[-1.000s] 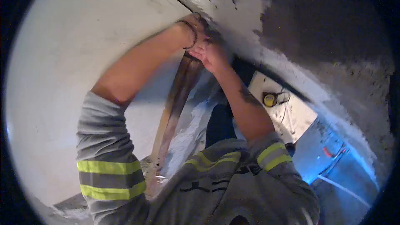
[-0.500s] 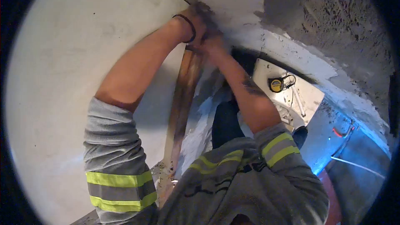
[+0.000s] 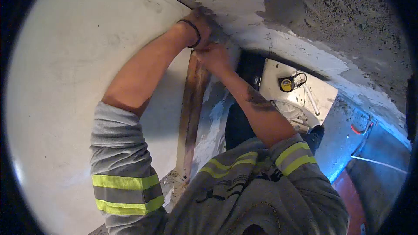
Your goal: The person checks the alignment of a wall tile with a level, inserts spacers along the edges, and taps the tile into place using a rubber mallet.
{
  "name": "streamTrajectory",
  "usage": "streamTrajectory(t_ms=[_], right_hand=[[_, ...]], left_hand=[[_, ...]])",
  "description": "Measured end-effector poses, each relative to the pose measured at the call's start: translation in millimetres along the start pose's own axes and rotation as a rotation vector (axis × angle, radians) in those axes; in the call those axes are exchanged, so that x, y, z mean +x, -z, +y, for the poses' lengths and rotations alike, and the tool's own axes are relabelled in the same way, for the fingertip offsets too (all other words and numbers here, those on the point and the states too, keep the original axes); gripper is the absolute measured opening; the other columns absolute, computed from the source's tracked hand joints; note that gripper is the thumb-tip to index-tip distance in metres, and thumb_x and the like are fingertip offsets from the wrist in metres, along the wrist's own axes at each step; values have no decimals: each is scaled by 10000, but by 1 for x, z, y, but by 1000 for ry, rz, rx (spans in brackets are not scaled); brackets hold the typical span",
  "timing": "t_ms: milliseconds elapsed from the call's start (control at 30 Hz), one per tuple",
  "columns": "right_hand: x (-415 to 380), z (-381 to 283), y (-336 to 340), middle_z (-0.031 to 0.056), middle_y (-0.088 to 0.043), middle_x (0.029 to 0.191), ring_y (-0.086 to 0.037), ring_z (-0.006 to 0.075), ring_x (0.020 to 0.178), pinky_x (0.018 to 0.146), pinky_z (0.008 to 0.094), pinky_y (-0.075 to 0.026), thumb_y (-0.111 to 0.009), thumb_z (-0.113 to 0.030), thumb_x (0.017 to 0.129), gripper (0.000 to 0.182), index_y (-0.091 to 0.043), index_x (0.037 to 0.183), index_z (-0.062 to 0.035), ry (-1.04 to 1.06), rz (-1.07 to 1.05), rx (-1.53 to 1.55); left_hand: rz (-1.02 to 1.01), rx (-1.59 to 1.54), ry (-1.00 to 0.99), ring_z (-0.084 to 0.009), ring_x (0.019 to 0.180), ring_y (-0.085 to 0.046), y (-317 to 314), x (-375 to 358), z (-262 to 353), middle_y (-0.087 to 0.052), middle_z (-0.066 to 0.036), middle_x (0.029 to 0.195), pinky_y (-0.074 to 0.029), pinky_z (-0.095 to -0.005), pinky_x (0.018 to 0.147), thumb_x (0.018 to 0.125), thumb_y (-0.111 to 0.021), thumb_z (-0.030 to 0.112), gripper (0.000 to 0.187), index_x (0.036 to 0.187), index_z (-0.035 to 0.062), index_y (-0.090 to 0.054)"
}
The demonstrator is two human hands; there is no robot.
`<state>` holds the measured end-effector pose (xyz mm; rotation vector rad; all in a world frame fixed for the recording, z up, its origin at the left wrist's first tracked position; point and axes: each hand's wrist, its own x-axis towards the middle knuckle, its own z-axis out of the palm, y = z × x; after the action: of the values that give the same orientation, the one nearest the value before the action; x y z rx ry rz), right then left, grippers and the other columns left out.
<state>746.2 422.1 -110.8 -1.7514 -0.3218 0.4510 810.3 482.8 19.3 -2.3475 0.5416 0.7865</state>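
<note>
My left hand (image 3: 200, 27), with a dark cord band at its wrist, reaches to the far edge of the large white panel (image 3: 78, 82), where it meets the plastered wall. Its fingers are in shadow and hidden from me. Just below it, my right hand (image 3: 213, 57) is closed at the top end of the brown wooden edge strip (image 3: 192, 100). What those fingers hold, if anything, is hidden. The two hands are close together, nearly touching.
A black and yellow tape measure (image 3: 286, 84) lies on a pale board (image 3: 274, 72) to the right, beside a thin white rod (image 3: 311, 100). A red-handled tool (image 3: 358, 130) is farther right. The rough cement wall (image 3: 344, 13) runs along the upper right.
My right hand has drawn slightly down and left, apart from my left hand, toward the wooden strip's top end. My left hand stays at the panel edge. The view has shifted a little.
</note>
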Motion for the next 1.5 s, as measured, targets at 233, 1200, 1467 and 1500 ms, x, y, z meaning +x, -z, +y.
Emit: streamTrajectory(t_ms=[233, 1200, 1467, 1500], right_hand=[[7, 0, -4, 180, -703, 859, -682, 347, 764, 665, 442, -550, -744, -239, 756, 239, -709, 872, -34, 42, -59, -45], [-4, 3, 9, 41, -593, 665, -552, 122, 544, 501, 277, -480, -653, -152, 819, 119, -625, 828, -36, -120, -194, 408], [8, 44, -28, 32, -610, 642, -592, 135, 555, 512, 298, -513, -711, -194, 788, 187, -650, 721, -30, 693, 258, -514], [13, 38, -35, 37, -616, 644, -588, 139, 533, 487, 313, -501, -736, -203, 773, 199, -651, 710, -34, 297, 181, -121]], left_hand=[[-96, 24, 18, -336, 1149, -603, -10, 6, -6, -661, -188, 1176, -411, -453, 1049, 704, -690, 241, 458, 1121, 53, -696], [-24, -30, -114, -337, 1200, -559, -34, 13, -14, -636, -181, 1226, -382, -414, 1078, 678, -748, 288, 535, 1147, 43, -679], [-97, 43, -114, -318, 1162, -589, -43, 21, -12, -660, -189, 1175, -441, -422, 1018, 664, -752, 298, 495, 1081, 37, -705], [-120, -7, -105, -322, 1156, -592, -42, 23, -13, -663, -189, 1169, -441, -424, 1016, 665, -750, 299, 479, 1061, 34, -710]])
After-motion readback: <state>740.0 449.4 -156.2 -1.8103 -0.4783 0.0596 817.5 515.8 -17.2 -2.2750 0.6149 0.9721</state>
